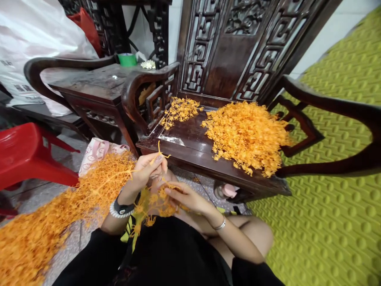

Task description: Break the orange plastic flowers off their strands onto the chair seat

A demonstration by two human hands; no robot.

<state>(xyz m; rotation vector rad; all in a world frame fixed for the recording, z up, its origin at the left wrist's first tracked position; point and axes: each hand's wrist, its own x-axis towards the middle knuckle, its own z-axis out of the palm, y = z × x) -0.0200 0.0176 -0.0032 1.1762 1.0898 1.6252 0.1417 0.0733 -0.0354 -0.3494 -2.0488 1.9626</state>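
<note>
My left hand pinches a thin orange branched stem whose tip sticks up above the fingers. Just below and to its right, my right hand is closed on an orange plastic flower sprig over my lap. The sprig's small spidery blooms hang down towards my black shirt. Where the fingers of the two hands come close, the finer details are blurred. On the wooden chair seat before me lie a large heap of orange flower pieces and a smaller pile of orange sprigs.
A long mass of orange stems spreads over the floor at left, against a pink-and-white bag. Nearby stands a red plastic stool. The dark carved chair has curved arms. A green tape roll sits on the side table.
</note>
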